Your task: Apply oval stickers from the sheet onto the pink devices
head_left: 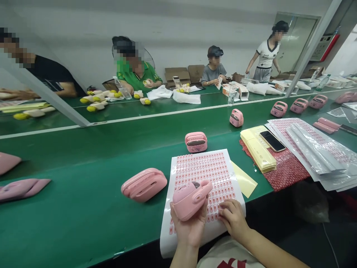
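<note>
My left hand is wrapped from below around a small pink device with a carry handle, tilted above a white sheet of stickers. Rows of small pink-and-red oval stickers cover that sheet, which hangs over the table's front edge. At its right side my right hand has its fingers bent together, fingertips touching the stickers; whatever is between them is too small to make out. Left of the sheet lies a similar pink device. Another pink device stands just behind it, its dark oval front showing.
Yellow paper slips, a phone, red bubble wrap and more sticker sheets lie right. Pink devices line the green belt. Several people work across it, behind slanted metal posts. A yellow sheet shows beside the stickers.
</note>
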### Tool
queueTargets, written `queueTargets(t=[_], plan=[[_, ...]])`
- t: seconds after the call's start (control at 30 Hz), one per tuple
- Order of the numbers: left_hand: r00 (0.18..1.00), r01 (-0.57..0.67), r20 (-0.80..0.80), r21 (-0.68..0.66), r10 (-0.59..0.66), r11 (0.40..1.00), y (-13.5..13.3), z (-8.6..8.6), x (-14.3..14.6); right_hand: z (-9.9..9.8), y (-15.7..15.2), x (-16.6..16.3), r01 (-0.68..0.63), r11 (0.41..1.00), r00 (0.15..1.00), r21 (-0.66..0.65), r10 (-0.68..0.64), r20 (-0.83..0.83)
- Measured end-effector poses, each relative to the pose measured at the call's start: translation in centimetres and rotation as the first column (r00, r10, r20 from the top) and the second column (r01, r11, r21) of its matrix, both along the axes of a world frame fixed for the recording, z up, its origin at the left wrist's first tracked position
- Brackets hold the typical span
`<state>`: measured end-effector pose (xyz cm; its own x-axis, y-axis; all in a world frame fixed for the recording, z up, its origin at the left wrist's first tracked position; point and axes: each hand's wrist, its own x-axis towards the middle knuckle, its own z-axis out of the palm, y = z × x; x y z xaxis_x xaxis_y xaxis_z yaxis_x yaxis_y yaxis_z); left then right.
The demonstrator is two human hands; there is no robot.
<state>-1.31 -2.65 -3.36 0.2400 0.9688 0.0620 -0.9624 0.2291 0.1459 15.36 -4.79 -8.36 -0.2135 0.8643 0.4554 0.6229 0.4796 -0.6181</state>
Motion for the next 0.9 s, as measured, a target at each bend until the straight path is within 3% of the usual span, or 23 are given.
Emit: queueTargets(t=[0.1,0.23,0.33,0.43,0.5,0.6,0.77,0.83,0.9], plan=[[0.945,-0.159,-0.291,-0.012,0.149,0.987,-0.3,-0.3,-0.8,1.8,0.9,0.7,-0.001,0.987,0.978,-0.161,-0.032,-0.206],[0.681,-0.309,-0.666,0.116,0.305,0.944,-1.1,-0.3,-1.4,6.8,3.0,1.7,-0.067,0.923,0.854,-0.380,-0.144,-0.499],[0.489,-0.236,-0.796,0.273,0.357,0.933,-1.6,0.2,-1.2,10.5,4.1,1.2,-0.226,0.899,0.797,-0.375,-0.051,-0.602],[0.424,-0.057,-0.840,0.348,0.338,0.936,-1.7,0.2,-1.1,12.6,4.4,0.0,-0.320,0.870,0.803,-0.374,0.040,-0.594],[0.395,0.013,-0.863,0.348,0.315,0.937,-1.6,0.0,-1.3,13.2,4.4,-0.5,-0.328,0.856,0.836,-0.400,0.066,-0.545],[0.347,0.007,-0.887,0.328,0.305,0.945,-1.2,0.1,-1.5,13.2,4.4,-0.6,-0.321,0.839,0.874,-0.440,0.085,-0.478],[0.308,0.033,-0.899,0.337,0.312,0.941,-1.2,2.2,-1.1,12.8,4.3,-0.1,-0.322,0.838,0.876,-0.440,0.088,-0.474],[0.202,0.095,-0.889,0.436,0.412,0.895,-1.2,2.6,-1.0,12.8,4.1,-0.1,-0.325,0.838,0.874,-0.438,0.089,-0.477],[0.046,0.206,-0.835,0.545,0.548,0.813,-1.3,2.4,-1.2,12.9,3.9,-0.2,-0.333,0.833,0.873,-0.442,0.095,-0.478]])
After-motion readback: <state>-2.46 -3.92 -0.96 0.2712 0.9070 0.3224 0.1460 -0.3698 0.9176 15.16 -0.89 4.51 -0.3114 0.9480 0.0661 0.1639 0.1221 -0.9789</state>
